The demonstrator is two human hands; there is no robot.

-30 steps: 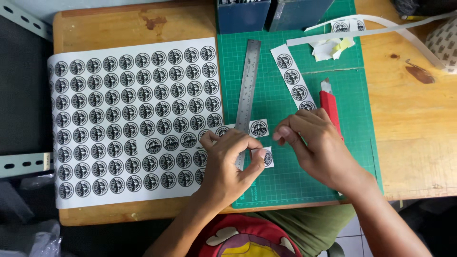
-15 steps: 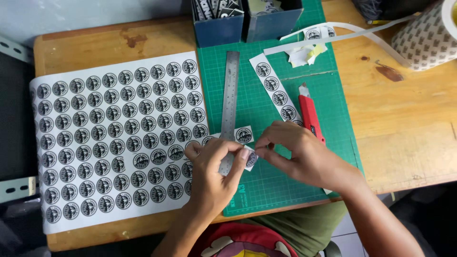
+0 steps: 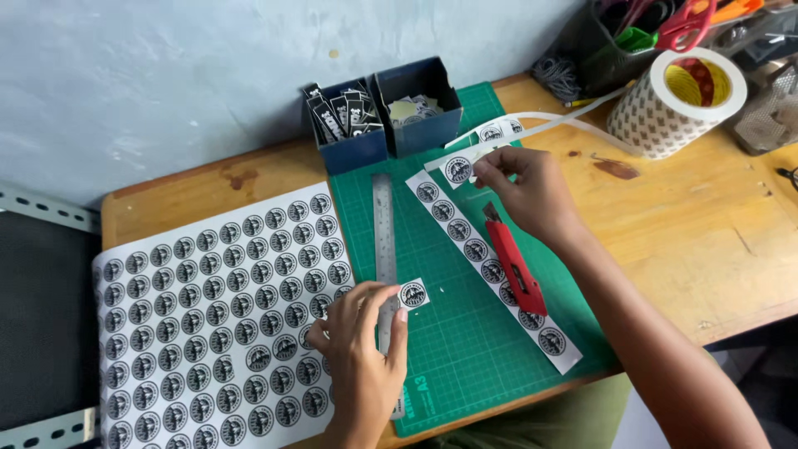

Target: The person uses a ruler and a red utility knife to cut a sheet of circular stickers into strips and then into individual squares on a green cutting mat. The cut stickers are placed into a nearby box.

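My right hand (image 3: 532, 195) pinches a small cut square sticker (image 3: 458, 170) with a round black print, held above the far part of the green cutting mat (image 3: 465, 357), just short of two blue boxes (image 3: 416, 125). My left hand (image 3: 362, 353) rests with bent fingers on the lower part of a steel ruler (image 3: 383, 224). Its fingertips touch another cut sticker (image 3: 413, 293) lying on the mat; I cannot tell whether it pinches anything. A strip of round stickers (image 3: 453, 223) runs diagonally over the mat, with a red utility knife (image 3: 515, 270) on it.
A large sheet of round black stickers (image 3: 216, 316) covers the wooden desk (image 3: 706, 233) on the left. At the back right stand a big roll of tape (image 3: 677, 104) and a holder with scissors (image 3: 648, 33). White backing strips (image 3: 549, 123) lie by the boxes.
My right hand has moved away from the left, carrying a cut sticker toward the blue boxes. My left hand stayed by the ruler. The camera has tilted up.
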